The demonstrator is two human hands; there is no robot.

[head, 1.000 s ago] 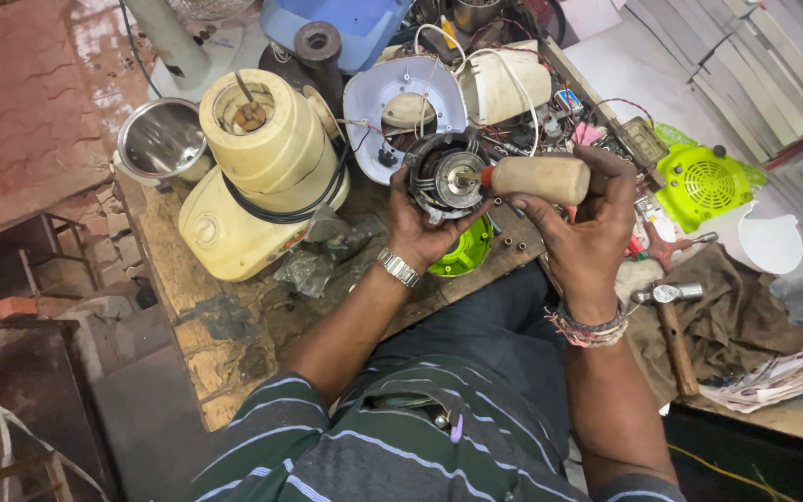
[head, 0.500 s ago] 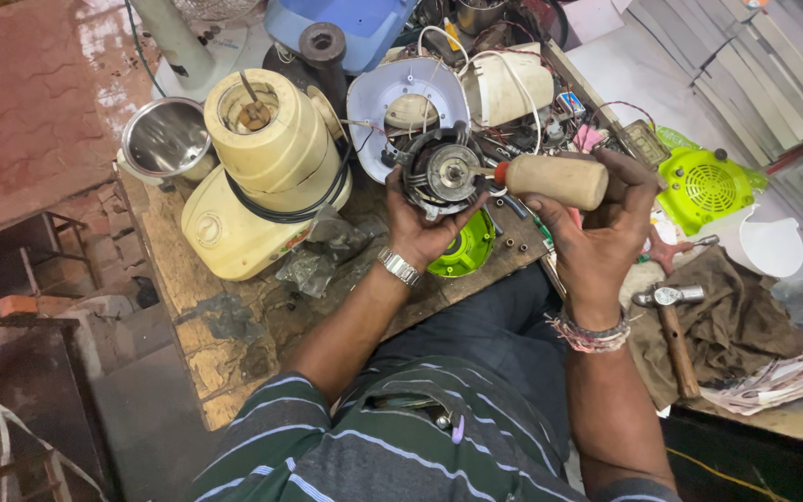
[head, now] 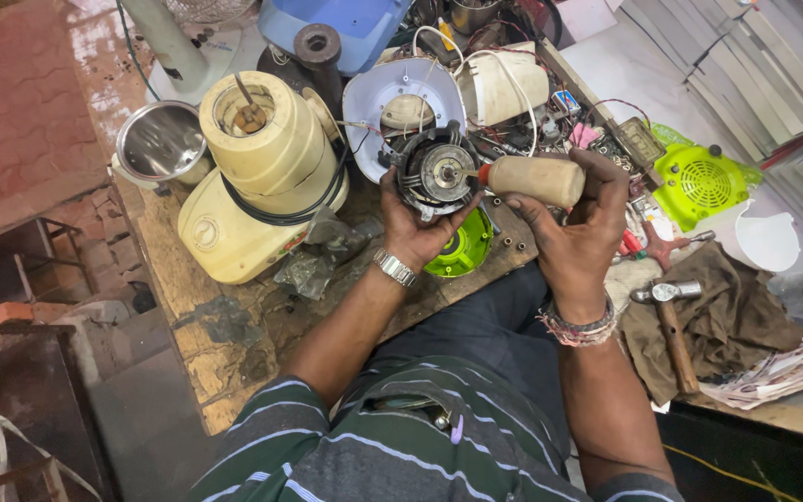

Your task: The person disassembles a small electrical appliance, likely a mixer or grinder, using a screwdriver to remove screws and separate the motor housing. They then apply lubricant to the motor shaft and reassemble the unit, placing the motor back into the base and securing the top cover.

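In the head view, the left hand (head: 417,223) cups a round black motor (head: 436,172) from below, its grip wrapped snugly about the housing with the thumb at the left edge and the fingers curling up on the lower right, so the silver hub faces the camera. The right hand (head: 580,221) is closed firmly around the pale wooden handle of a screwdriver (head: 532,178), which lies almost level; its red collar and short shaft point left, and the tip touches the middle of the motor. Both are held just above the near edge of the worn wooden table (head: 225,325), over a bright green round cover (head: 462,251). To the left stands a cream mixer base (head: 257,186) with a steel jar (head: 160,144) beside it, and behind the motor sits a white round housing (head: 401,98). To the right, a hammer (head: 671,321) lies on a brown cloth (head: 745,321).
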